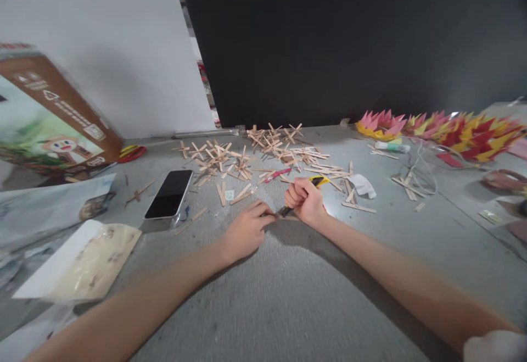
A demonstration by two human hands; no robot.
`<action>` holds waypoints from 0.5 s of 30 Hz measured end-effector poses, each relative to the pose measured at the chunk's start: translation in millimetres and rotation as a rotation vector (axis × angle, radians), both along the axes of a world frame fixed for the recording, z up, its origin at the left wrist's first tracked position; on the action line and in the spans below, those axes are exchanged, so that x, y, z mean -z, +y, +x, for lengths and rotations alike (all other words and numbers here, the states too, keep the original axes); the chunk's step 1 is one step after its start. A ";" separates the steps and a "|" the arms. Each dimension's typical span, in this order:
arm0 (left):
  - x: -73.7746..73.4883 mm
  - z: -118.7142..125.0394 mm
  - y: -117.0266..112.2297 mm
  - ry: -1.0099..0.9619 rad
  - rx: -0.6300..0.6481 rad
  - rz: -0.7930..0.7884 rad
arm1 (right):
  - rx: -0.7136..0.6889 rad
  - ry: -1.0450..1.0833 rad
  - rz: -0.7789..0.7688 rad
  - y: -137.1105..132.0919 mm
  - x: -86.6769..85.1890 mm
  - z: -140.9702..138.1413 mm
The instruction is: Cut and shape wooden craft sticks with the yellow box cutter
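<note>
My right hand (305,200) is closed in a fist round a yellow and black utility knife (317,181), blade tip pointing down-left at a thin wooden stick (288,217) lying on the grey table (288,296). My left hand (247,230) is closed with its fingertips pressed on the left end of that stick, pinning it to the table. Both hands almost touch at the stick. Beyond them lie several crossed wooden sticks (222,159) and loose sticks (313,156).
A phone (169,194) lies face up left of my hands. A printed cardboard box (49,120) and plastic packets (78,263) sit at the left. Folded pink, red and yellow paper shapes (444,128), a glue tube (391,146) and a white cable (424,178) are at the right.
</note>
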State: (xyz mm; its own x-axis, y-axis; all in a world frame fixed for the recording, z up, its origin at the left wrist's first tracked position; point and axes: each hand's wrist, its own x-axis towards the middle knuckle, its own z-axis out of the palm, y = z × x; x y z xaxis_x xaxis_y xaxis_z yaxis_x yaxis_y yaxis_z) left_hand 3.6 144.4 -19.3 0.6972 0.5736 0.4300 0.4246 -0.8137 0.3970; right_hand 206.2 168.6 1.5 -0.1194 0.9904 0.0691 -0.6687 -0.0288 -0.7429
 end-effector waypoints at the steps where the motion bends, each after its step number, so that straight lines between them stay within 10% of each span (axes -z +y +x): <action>1: 0.0 0.0 0.1 -0.002 0.000 -0.001 | -0.002 -0.006 0.008 -0.7 -0.2 -0.9; 15: 3.5 2.0 2.8 -0.147 -0.131 0.061 | -0.044 -0.127 0.088 -10.8 -3.5 -6.2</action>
State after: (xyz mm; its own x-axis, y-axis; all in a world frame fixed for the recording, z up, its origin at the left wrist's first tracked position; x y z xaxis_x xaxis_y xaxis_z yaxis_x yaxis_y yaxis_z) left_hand 5.5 147.3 -22.8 0.5456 0.6250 0.5583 0.4692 -0.7798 0.4144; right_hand 200.0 157.9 5.0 -0.1760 0.9748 0.1374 -0.5691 0.0132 -0.8222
